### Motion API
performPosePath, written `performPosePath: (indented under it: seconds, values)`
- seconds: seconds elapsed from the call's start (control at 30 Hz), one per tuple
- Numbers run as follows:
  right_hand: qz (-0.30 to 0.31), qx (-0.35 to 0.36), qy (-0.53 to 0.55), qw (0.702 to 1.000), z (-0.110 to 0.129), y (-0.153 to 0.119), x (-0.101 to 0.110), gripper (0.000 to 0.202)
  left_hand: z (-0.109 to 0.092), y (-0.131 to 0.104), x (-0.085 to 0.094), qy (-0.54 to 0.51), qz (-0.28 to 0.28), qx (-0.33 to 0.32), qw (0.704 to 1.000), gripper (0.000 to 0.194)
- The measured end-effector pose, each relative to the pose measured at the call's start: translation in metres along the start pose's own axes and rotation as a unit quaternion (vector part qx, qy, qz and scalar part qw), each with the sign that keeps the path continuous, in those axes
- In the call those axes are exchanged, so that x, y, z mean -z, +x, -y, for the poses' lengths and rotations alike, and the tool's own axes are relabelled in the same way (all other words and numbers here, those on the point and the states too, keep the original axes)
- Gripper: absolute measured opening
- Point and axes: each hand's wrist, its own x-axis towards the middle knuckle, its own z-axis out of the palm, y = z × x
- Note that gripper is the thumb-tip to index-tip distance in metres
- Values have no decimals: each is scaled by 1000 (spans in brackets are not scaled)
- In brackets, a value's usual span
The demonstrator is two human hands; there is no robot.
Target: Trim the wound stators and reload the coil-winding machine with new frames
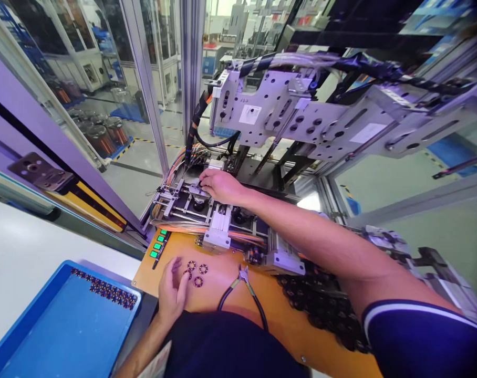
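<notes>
My right hand [223, 187] reaches across the machine to a metal fixture [199, 195] at its left end. Its fingertips are pinched together at the top of the fixture; whatever is between them is too small to make out. On the orange worktop [223, 262], my left hand [173, 291] rests with thumb and fingers apart. Beside its thumb lie several small copper-coloured rings [203, 269], one of them close to the thumb tip. To their right is a pair of cutting pliers [243, 275] with dark handles, its jaws pointing to the machine.
A blue tray [65, 325] at the left holds rows of similar rings [112, 293]. Many black round parts [321, 307] are heaped at the right. Green buttons [157, 246] line the worktop's left edge. A large metal plate assembly [270, 107] with cables hangs above the machine.
</notes>
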Motion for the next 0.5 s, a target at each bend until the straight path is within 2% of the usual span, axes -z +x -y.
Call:
performPosePath:
  seconds: [0.23,0.37,0.5]
  values:
    - [51,-34,-54,997,11,7,10,14,-1,1,2,21,-5,-9,1000,44]
    - [58,-23,-73,995,15,2,13,10,-2,3,2,35,-12,-21,999,43]
    - [43,12,-73,996,14,-12,9,26,-4,1,0,51,-24,-38,998,40]
